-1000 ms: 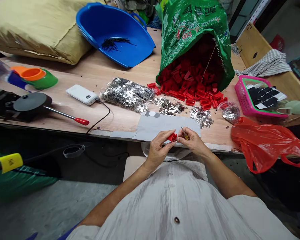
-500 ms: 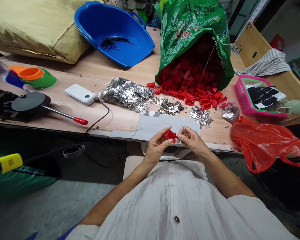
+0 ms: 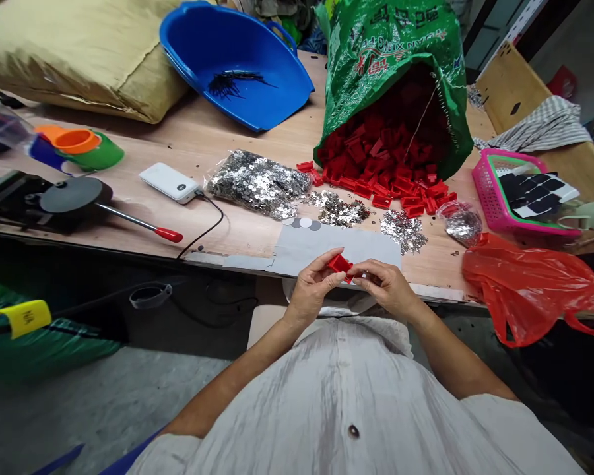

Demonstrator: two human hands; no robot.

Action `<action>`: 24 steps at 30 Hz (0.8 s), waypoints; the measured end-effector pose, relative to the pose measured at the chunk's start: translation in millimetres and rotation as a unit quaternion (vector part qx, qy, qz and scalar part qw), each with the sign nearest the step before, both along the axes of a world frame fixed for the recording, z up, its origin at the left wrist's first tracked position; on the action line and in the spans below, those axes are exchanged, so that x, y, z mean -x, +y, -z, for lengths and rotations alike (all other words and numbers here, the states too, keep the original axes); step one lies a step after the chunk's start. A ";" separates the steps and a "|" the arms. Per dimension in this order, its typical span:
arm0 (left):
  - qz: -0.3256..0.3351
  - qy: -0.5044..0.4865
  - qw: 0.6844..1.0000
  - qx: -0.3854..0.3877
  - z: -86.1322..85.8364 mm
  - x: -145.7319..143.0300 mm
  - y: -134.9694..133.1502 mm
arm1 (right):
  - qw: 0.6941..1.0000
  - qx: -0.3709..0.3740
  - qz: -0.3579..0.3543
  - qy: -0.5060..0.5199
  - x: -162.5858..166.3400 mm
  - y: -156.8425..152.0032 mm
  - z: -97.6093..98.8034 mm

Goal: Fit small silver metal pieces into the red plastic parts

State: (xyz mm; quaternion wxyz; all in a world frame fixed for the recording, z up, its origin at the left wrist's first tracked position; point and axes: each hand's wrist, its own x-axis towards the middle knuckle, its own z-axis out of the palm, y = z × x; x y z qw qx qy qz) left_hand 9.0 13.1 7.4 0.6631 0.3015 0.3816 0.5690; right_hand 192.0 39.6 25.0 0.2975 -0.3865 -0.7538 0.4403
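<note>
My left hand [image 3: 313,287] holds a small red plastic piece [image 3: 340,264] between thumb and fingers, just over the table's front edge. The piece is tilted, and a little of its lower end shows near my right fingertips. My right hand [image 3: 383,285] is closed in a pinch, its fingertips against the right end of the red piece. What lies inside that pinch is hidden; the small tool with a yellow part seen earlier cannot be made out. Beneath and beyond both hands lies a grey sheet [image 3: 341,245].
Red plastic pieces [image 3: 371,158] spill from a green sack [image 3: 396,39]. Small metal parts lie in piles [image 3: 404,231] and a clear bag [image 3: 260,183]. A lever tool [image 3: 79,196] and power bank [image 3: 171,183] stand left; a pink basket [image 3: 490,191] and red bag [image 3: 544,277] right.
My right hand has turned, and the pointed tool with a yellow part has gone out of sight. The red piece stays in my left hand. The whole view has shifted slightly.
</note>
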 end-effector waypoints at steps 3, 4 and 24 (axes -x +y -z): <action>0.009 0.006 1.000 -0.003 0.3 1.5 0.4 | 0.996 -0.083 -0.034 -0.024 -0.6 0.9 -0.1; 0.011 0.003 1.000 0.000 -0.1 1.8 0.4 | 0.995 -0.092 -0.038 -0.023 -0.8 1.3 0.3; 0.046 -0.071 0.995 0.054 -2.4 3.0 -0.4 | 0.999 0.035 0.018 0.029 -4.4 0.8 9.1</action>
